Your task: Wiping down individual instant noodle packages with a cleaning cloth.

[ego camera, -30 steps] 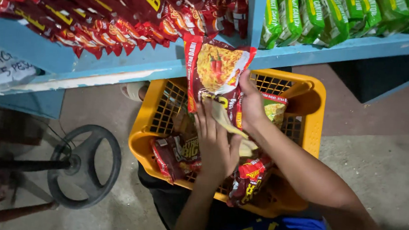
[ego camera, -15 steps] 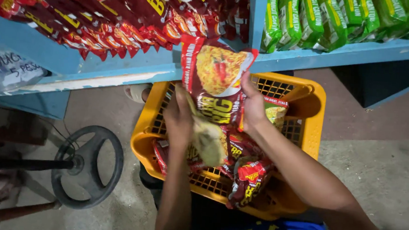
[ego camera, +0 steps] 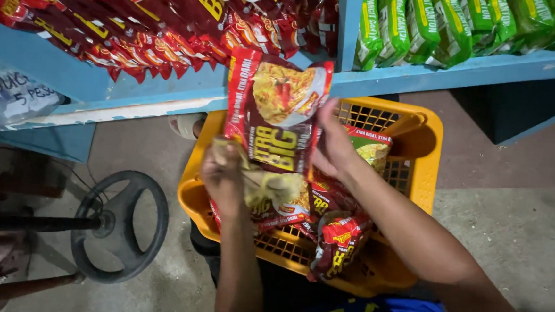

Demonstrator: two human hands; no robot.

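Above the yellow basket (ego camera: 419,145), the right hand (ego camera: 333,143) pinches a light, crinkly noodle packet (ego camera: 274,111) at its edge, while the left hand (ego camera: 225,172) clasps a crumpled, soft wrapper (ego camera: 269,187).

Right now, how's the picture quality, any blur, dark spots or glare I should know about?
Head view: the red packet between the left hand and right hand is lit and fairly sharp; the crumpled wrapper under the left hand is smeared; light glints off the shelf packets; the left edge by the round base is dark; the shelf bows slightly.
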